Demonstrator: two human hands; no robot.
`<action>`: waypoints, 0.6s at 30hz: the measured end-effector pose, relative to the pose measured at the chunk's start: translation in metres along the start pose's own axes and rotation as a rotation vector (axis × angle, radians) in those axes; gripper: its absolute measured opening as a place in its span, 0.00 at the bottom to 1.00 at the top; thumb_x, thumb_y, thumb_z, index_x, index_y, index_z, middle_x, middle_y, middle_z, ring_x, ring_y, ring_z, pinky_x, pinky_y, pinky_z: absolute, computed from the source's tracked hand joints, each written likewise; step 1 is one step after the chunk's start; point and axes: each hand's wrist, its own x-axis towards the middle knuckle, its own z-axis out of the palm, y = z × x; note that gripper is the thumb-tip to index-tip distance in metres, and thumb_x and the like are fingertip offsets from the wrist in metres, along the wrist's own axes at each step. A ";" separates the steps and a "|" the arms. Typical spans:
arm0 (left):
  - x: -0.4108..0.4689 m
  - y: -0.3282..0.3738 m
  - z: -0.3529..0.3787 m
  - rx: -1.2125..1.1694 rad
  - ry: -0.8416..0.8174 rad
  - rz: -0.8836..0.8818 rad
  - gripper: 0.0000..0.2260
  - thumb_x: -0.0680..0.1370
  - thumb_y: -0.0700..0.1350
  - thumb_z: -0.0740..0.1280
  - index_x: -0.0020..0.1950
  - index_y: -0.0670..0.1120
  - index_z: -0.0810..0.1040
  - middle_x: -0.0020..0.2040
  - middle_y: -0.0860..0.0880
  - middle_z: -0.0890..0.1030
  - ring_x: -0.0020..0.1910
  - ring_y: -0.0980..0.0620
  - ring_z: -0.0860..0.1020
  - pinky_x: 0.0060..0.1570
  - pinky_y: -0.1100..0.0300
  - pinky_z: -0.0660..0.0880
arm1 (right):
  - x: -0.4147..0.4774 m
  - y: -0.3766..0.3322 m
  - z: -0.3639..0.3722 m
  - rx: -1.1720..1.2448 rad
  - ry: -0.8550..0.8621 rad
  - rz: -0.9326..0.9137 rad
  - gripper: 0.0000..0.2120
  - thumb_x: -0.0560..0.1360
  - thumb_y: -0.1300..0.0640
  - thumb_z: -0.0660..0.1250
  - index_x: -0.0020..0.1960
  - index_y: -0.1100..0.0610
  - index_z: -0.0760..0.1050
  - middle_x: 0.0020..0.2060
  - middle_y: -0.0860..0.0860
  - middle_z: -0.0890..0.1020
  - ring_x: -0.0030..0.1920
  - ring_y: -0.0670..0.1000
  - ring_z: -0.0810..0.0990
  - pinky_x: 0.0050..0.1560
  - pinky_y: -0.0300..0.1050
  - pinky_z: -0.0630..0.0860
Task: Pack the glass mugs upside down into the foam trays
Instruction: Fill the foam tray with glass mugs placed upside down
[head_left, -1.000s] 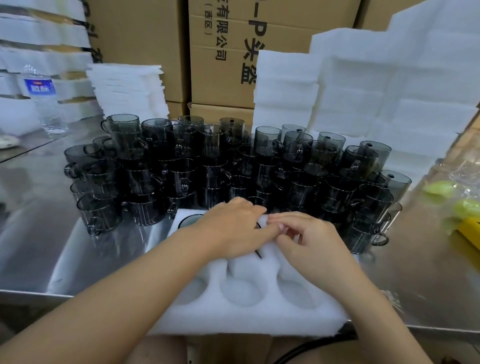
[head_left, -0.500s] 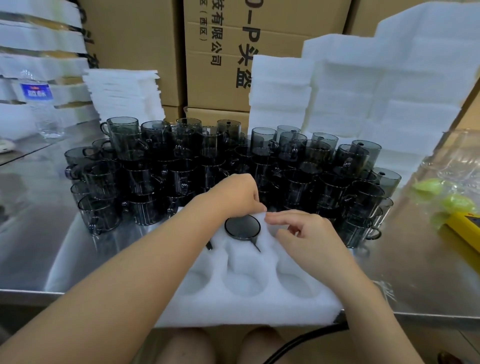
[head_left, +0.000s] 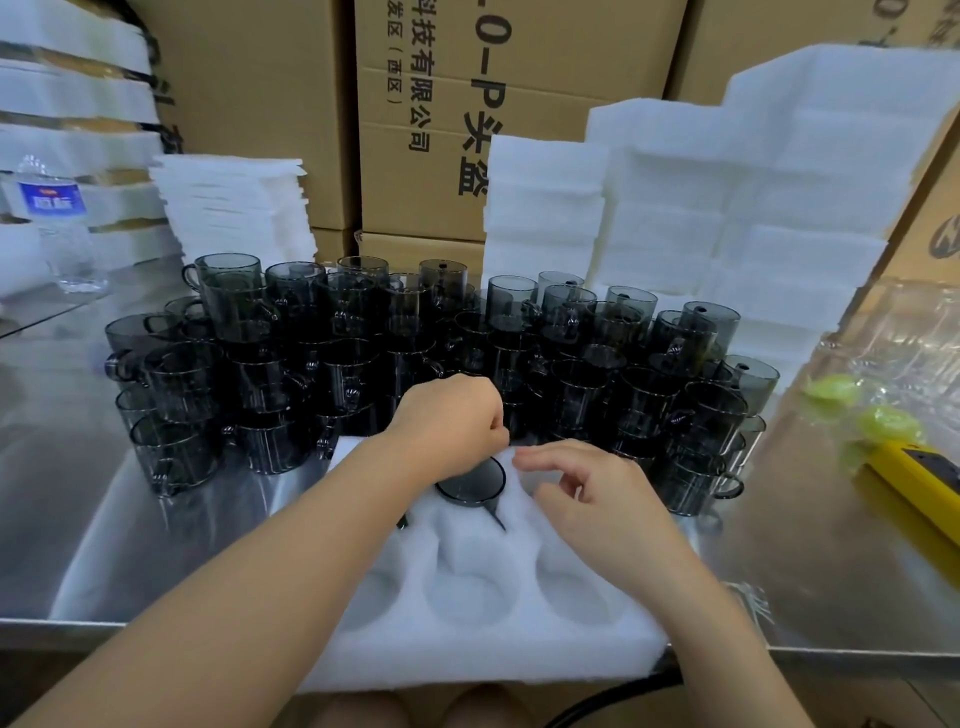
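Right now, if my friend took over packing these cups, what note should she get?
Left hand: loosely closed above the far row of the foam tray, holding nothing I can see.
Right hand: open, fingers curled, resting on the tray's far right part, empty.
Done: one smoky glass mug sits upside down in the far middle pocket; a dark bit by the left wrist may be another mug, hidden by the arm.
Left: the three near pockets are empty. The far right pocket is hidden by the right hand. A big crowd of loose mugs waits on the steel table behind the tray.
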 end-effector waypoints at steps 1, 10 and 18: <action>-0.005 0.001 -0.001 0.050 0.045 0.022 0.12 0.78 0.48 0.61 0.39 0.46 0.80 0.36 0.48 0.81 0.38 0.46 0.79 0.32 0.58 0.71 | 0.001 0.000 0.000 -0.018 -0.011 -0.010 0.14 0.75 0.63 0.63 0.52 0.46 0.80 0.51 0.34 0.77 0.32 0.39 0.71 0.39 0.28 0.68; -0.039 0.001 -0.012 -0.110 0.473 0.208 0.11 0.82 0.50 0.57 0.50 0.50 0.79 0.39 0.55 0.78 0.43 0.56 0.73 0.42 0.53 0.73 | -0.001 0.002 0.001 -0.018 0.036 0.006 0.16 0.73 0.54 0.63 0.49 0.35 0.60 0.39 0.48 0.75 0.31 0.42 0.71 0.31 0.34 0.69; -0.036 -0.002 0.002 -0.336 0.451 0.541 0.15 0.79 0.47 0.55 0.52 0.40 0.78 0.59 0.50 0.73 0.57 0.50 0.73 0.56 0.56 0.71 | -0.002 -0.002 0.002 0.270 0.136 0.048 0.38 0.70 0.47 0.59 0.66 0.24 0.37 0.69 0.31 0.55 0.41 0.35 0.76 0.38 0.39 0.75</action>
